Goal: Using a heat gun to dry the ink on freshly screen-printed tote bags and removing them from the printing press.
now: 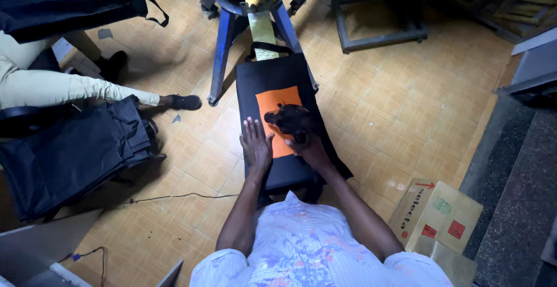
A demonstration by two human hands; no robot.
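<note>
Head view, left to right. My left hand (pixel 256 146) lies flat on the black bag (pixel 272 87), fingers (pixel 251 127) spread and straight, holding nothing; the fingertips point toward 12 o'clock and just touch the left edge of the orange patch (pixel 277 104). The bag is stretched over a narrow board whose long axis runs from 6 o'clock, at my body, up to 12 o'clock, where it meets the blue stand (pixel 223 43). The patch sits near the middle of the bag, its long side following the same axis. My right hand (pixel 307 148) is at about 3 o'clock from the left hand, fingers curled closed around a dark pad or cloth (pixel 292 119) that rests on the patch; I cannot tell exactly what kind of tool it is. From these fingers the bare orange surface lies toward 11 o'clock. The right hand is on the patch; the left only borders it.
</note>
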